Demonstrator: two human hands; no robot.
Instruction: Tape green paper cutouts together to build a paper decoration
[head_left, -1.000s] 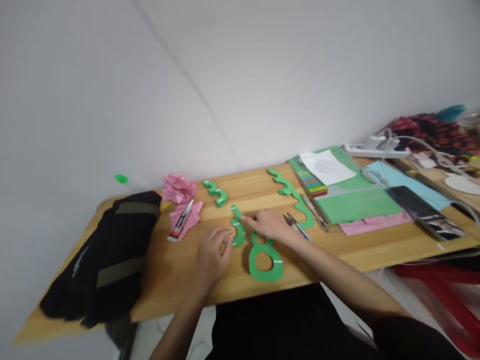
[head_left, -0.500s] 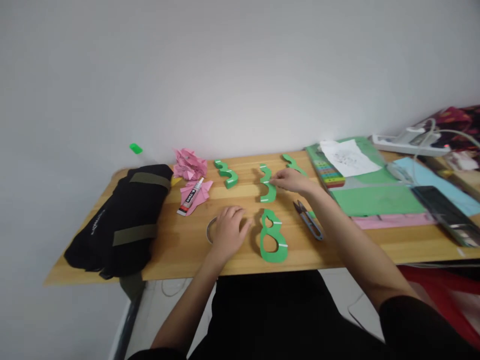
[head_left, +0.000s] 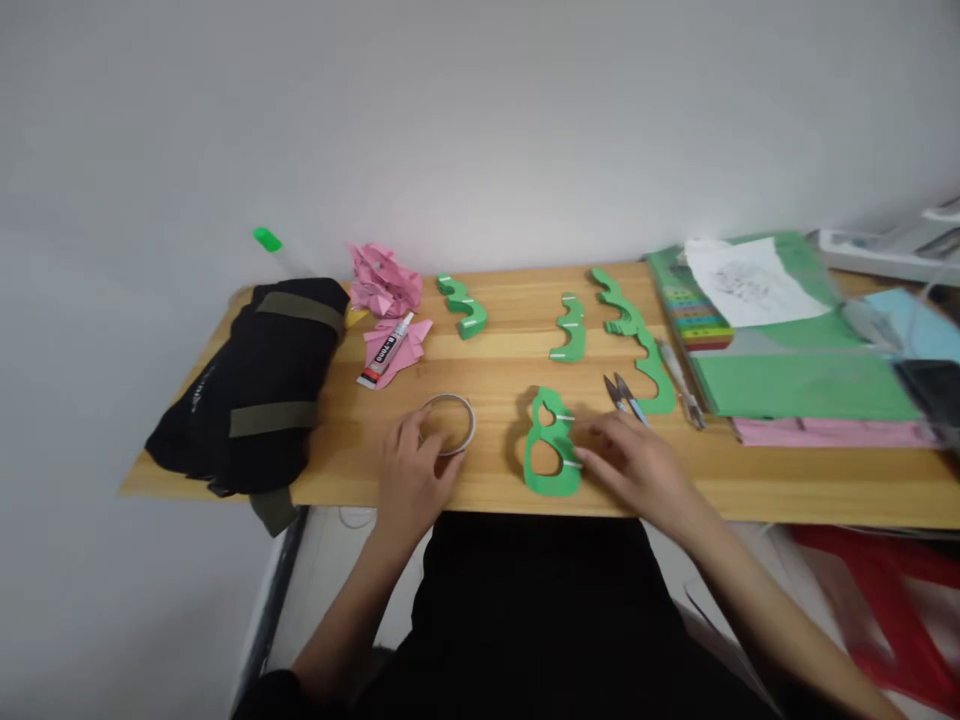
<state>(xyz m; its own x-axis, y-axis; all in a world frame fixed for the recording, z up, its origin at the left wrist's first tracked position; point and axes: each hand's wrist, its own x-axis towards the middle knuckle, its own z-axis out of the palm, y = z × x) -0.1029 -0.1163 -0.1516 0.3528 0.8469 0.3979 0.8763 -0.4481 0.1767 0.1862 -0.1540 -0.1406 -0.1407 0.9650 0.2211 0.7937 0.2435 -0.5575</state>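
My left hand [head_left: 415,468] rests at the left side of a thin roll of tape [head_left: 471,425], its fingers parted and touching the ring. Fingers apart, my right hand [head_left: 634,462] is at the right edge of a green paper piece with two holes [head_left: 553,484], which carries two white strips. Farther back lie a wavy green piece with white strips [head_left: 574,335], another wavy green stack [head_left: 472,322] to its left, and long wavy green pieces [head_left: 628,318] to its right. Small snips [head_left: 627,398] lie beyond my right hand, their handles hidden.
On the left lie a black bag [head_left: 255,390], crumpled pink paper [head_left: 384,282] and a glue tube [head_left: 386,350]. Green sheets [head_left: 802,385], a white drawing [head_left: 750,285], a pen-like tool [head_left: 681,382] and a dark phone [head_left: 934,395] are on the right. A wall stands behind the wooden table [head_left: 495,375].
My right hand has moved from the middle wavy piece down to the two-holed piece. That wavy piece now lies farther right. My left hand has shifted left, uncovering more of the tape. The view has shifted.
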